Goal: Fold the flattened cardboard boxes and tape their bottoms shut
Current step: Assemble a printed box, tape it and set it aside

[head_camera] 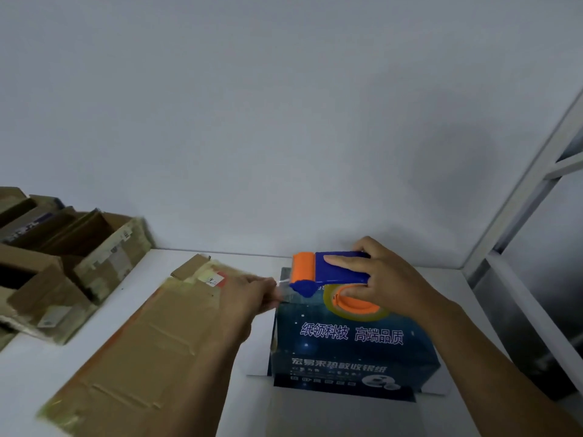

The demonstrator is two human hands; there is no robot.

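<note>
1. The blue box (350, 345) sits on the white table (31, 367), dark printed face up.
2. Right hand (388, 275) is over the blue box's far end, fingers wrapped round the blue-and-orange tape dispenser (334, 266).
3. Left hand (252, 294) is at the blue box's far left corner. It's blurred, but its fingertips seem to pinch the tape end (282, 283) at the dispenser's mouth.
4. A flattened cardboard box (151, 335) lies just left of the blue box.
5. Further left of that, brown boxes (63, 257) stand open.
</note>
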